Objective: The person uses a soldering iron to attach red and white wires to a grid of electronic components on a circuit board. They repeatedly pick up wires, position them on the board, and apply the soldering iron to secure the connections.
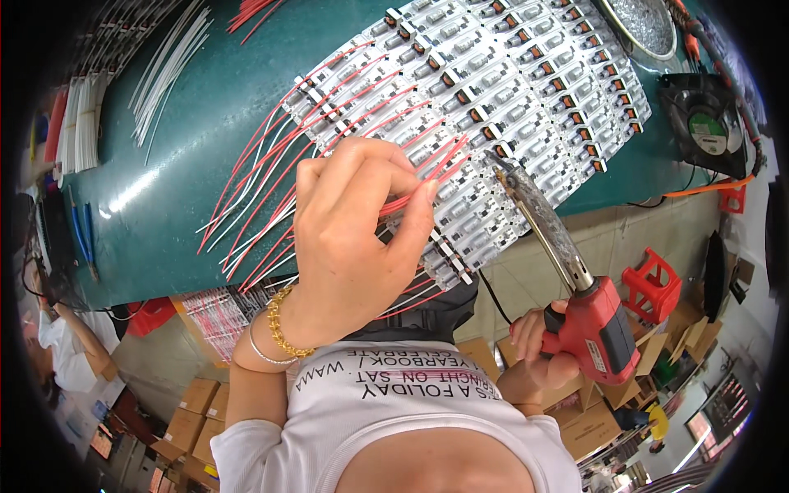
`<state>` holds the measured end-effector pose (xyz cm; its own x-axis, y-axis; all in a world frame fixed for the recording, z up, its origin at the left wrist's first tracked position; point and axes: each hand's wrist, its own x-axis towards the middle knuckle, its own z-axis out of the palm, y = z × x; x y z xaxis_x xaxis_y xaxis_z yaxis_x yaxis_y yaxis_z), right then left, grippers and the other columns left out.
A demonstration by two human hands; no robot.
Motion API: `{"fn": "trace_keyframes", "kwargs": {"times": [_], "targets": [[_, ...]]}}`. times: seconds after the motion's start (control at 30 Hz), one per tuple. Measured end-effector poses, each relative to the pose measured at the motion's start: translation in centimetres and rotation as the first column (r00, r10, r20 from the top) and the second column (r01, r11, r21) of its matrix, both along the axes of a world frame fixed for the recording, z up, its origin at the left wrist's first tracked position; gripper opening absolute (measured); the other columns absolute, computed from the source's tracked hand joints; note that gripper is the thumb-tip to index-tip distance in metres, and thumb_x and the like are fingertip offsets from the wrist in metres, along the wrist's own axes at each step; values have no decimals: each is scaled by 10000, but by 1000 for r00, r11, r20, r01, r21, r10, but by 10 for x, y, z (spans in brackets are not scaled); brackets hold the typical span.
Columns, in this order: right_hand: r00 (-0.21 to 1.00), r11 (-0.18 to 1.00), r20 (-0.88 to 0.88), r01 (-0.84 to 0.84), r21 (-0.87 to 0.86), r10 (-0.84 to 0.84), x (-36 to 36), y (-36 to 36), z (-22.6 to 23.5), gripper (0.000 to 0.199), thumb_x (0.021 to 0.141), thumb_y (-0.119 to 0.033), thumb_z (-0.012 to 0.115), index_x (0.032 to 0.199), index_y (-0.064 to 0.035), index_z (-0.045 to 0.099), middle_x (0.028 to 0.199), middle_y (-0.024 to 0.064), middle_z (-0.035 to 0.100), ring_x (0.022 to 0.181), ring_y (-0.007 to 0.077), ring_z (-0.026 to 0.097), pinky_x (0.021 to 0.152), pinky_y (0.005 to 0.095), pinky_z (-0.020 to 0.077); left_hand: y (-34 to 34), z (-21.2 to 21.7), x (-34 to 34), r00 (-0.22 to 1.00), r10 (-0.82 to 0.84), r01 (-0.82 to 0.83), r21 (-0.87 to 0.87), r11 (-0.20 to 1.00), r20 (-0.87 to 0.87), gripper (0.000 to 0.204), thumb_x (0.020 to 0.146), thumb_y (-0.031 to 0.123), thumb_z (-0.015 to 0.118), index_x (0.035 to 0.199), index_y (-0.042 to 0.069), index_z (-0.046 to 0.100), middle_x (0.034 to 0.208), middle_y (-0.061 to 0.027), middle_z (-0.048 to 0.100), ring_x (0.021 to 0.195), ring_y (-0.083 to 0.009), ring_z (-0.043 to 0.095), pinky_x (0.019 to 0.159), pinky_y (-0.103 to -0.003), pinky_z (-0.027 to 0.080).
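A wide panel of small white circuit boards (482, 76), with rows of metal and black-orange parts, lies on the green table. Red and white wires run from its left side down over the near edge. My left hand (349, 226) is over the panel's near left part, thumb and forefinger pinched on several red wires (394, 205). In my right hand (538, 352), at the right, is a red and black soldering gun (604, 333). Its darkened tip reaches up and left to the boards, just right of the pinched wires. Whether the tip touches a board, I cannot tell.
Loose white wires (168, 74) and a bundle of white wires (80, 127) lie at the left of the table (164, 222). A round metal dish (645, 25) and a black fan (705, 123) stand at the right. Beyond the table are a red stool (652, 283) and cardboard boxes (187, 423).
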<state>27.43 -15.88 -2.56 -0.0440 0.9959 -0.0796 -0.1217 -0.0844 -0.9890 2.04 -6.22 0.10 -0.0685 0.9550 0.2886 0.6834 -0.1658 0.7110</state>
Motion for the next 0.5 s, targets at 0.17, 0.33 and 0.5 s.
{"fn": "trace_keyframes", "kwargs": {"times": [0.17,0.33,0.5], "targets": [[999,1000,-43,6,17,-5,-2,2,6,801,819,-668,591,1195,20,427,513,-13,461,412,133,455,456,288,400,1,0,3,1000,-8,8,-9,1000,-11,121,757,2,738,784,35,624,895,-81,642,777,-203,583,748,-302,405],[1000,999,1,28,21,-28,8,-11,1,687,812,-624,623,1048,-3,447,557,-1,468,462,146,456,477,297,382,-2,3,11,996,18,-18,0,1000,-82,118,746,17,753,794,49,650,930,-68,649,832,-201,582,815,-315,380],[998,999,48,37,24,-38,17,-17,-5,592,805,-579,654,901,-26,466,600,10,476,512,159,457,499,306,364,-4,-2,14,990,13,-9,30,1000,-142,144,730,40,769,815,73,657,930,-40,646,858,-192,575,855,-330,347]]}}
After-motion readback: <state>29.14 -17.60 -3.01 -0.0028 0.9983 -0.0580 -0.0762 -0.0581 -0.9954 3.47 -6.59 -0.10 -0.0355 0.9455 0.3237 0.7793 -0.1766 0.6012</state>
